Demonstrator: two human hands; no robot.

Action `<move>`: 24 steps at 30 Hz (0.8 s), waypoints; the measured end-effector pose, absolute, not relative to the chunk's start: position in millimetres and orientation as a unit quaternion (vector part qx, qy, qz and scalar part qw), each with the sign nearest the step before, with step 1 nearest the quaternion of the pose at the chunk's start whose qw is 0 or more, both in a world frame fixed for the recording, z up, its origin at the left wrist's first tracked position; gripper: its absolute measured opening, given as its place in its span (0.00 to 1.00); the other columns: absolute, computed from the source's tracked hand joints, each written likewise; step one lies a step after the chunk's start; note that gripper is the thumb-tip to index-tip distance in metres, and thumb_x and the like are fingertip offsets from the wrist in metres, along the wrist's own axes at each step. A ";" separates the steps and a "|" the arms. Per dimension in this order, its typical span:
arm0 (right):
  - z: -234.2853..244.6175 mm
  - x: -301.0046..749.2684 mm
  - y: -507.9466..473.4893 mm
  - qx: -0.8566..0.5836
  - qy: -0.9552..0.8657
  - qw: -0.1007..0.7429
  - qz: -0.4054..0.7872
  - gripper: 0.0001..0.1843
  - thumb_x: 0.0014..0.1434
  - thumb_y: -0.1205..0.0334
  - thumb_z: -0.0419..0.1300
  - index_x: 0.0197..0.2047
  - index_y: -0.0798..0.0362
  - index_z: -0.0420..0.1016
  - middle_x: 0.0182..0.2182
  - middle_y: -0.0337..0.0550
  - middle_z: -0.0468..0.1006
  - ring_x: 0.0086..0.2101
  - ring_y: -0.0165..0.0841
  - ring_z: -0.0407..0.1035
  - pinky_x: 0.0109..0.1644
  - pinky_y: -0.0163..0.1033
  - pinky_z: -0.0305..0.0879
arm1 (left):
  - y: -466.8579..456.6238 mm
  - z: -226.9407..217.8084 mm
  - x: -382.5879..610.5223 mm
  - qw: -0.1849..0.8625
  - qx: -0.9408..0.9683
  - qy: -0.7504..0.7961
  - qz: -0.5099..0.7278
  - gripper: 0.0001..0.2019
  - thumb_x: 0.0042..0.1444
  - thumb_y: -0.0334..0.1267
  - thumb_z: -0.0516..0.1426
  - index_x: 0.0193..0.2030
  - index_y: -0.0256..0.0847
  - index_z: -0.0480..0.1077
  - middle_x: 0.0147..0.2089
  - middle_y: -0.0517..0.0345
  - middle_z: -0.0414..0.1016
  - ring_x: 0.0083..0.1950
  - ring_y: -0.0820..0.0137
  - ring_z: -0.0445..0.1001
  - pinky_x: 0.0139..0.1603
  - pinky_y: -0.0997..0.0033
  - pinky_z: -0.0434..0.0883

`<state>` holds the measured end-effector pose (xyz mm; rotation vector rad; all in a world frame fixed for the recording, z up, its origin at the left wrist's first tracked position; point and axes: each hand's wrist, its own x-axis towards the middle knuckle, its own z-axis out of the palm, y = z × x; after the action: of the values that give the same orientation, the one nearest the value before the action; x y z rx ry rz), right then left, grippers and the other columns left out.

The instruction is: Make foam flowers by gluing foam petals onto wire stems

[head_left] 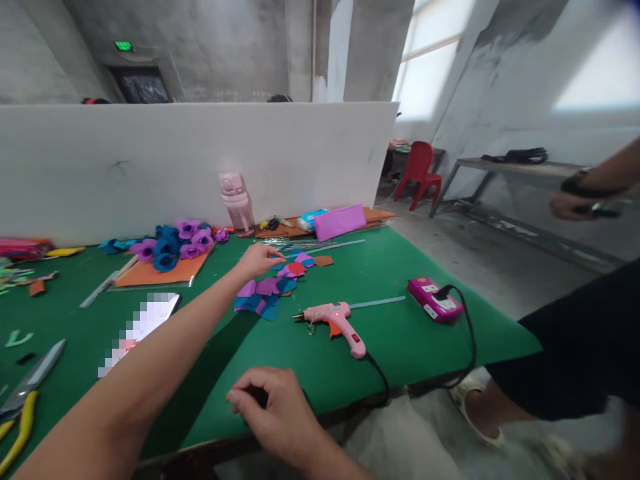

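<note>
Partly hidden left fingers beside paper pieces, right fingers curled, either grip unclear

Grey concrete walls, bright window, red chair

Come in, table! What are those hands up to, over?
Left hand at paper pieces, grip unclear. Right hand curled near edge of table. Glue gun beside the pieces, not blocking.
</note>
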<state>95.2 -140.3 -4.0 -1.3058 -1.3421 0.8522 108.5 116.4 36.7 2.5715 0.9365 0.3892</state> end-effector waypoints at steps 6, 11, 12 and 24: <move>-2.1 99.4 -143.3 -0.533 -0.564 0.515 0.365 0.09 0.55 0.63 0.55 0.27 0.53 0.74 0.22 0.36 0.74 0.26 0.25 0.66 0.30 0.28 0.57 | 130.9 41.3 29.3 0.113 0.899 0.415 0.087 0.17 0.45 0.48 0.54 0.33 0.38 0.77 0.19 0.59 0.70 0.20 0.73 0.61 0.22 0.75 0.53; -5.5 91.6 -139.3 -0.534 -0.575 0.504 0.360 0.09 0.55 0.63 0.54 0.26 0.53 0.73 0.22 0.35 0.74 0.25 0.25 0.65 0.30 0.28 0.57 | 98.3 16.5 15.8 0.087 0.924 0.370 0.051 0.14 0.44 0.47 0.55 0.34 0.45 0.76 0.22 0.58 0.71 0.23 0.71 0.64 0.23 0.75 0.50; -6.4 90.1 -138.3 -0.536 -0.578 0.500 0.358 0.09 0.55 0.63 0.54 0.27 0.53 0.73 0.22 0.35 0.74 0.25 0.25 0.65 0.29 0.28 0.56 | 94.1 14.1 17.4 0.072 0.918 0.384 0.067 0.12 0.44 0.45 0.54 0.32 0.45 0.76 0.24 0.57 0.73 0.24 0.70 0.65 0.23 0.75 0.50; -8.2 91.1 -137.6 -0.536 -0.587 0.493 0.354 0.09 0.56 0.63 0.54 0.27 0.53 0.72 0.22 0.35 0.72 0.25 0.25 0.64 0.29 0.28 0.56 | 126.4 24.4 22.9 0.178 0.847 0.466 0.186 0.18 0.42 0.47 0.56 0.34 0.36 0.77 0.21 0.59 0.70 0.23 0.72 0.62 0.23 0.75 0.54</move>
<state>91.1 -137.6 -8.2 -1.2998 -1.4227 0.8594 22.9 126.4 24.4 2.3943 1.3172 0.5250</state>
